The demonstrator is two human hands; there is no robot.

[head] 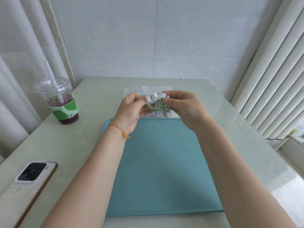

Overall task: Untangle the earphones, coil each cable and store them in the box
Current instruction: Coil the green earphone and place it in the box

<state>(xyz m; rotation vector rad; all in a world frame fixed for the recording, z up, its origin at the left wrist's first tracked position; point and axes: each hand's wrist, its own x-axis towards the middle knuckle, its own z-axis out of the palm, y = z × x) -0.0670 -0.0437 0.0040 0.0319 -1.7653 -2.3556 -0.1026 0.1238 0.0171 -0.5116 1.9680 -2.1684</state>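
Observation:
My left hand (131, 111) pinches a pair of white earbuds (152, 96) above the far edge of the teal mat (162, 170). A coil of green cable (158, 109) hangs from them between my two hands. My right hand (184, 107) pinches that green cable at its upper right end. Behind and under my hands stands a clear plastic box (130, 91). A purple coiled cable (153, 114) shows through the box, partly hidden by the green loops.
A plastic cup (57, 99) with a dark drink, a straw and a green sleeve stands at the left. A phone (31, 181) lies face down near the table's front left edge. A radiator (276, 89) lines the right side.

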